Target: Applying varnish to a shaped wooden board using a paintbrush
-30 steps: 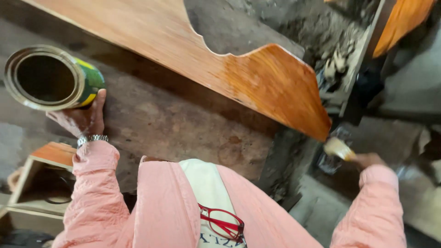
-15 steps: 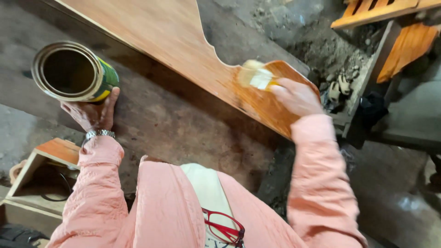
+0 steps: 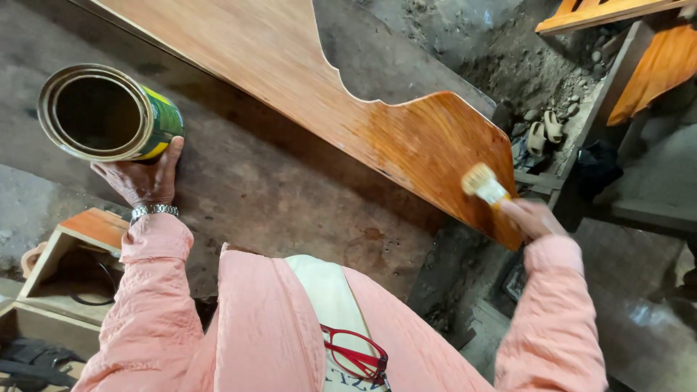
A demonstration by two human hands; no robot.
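Since half a second ago the right hand (image 3: pixel 534 216) has drawn the brush (image 3: pixel 485 184) from the middle of the board's rounded end down toward its lower edge, so the stroke is spreading finish there. Its fingers are clamped on the brush handle. The wooden board (image 3: pixel 305 80) looks glossy orange-brown where wet. The left hand (image 3: pixel 141 178) grips the open can (image 3: pixel 105 112), held up over the floor.

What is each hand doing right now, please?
Left hand: closed around an open tin can.
Right hand: closed on a paintbrush touching the wooden board.
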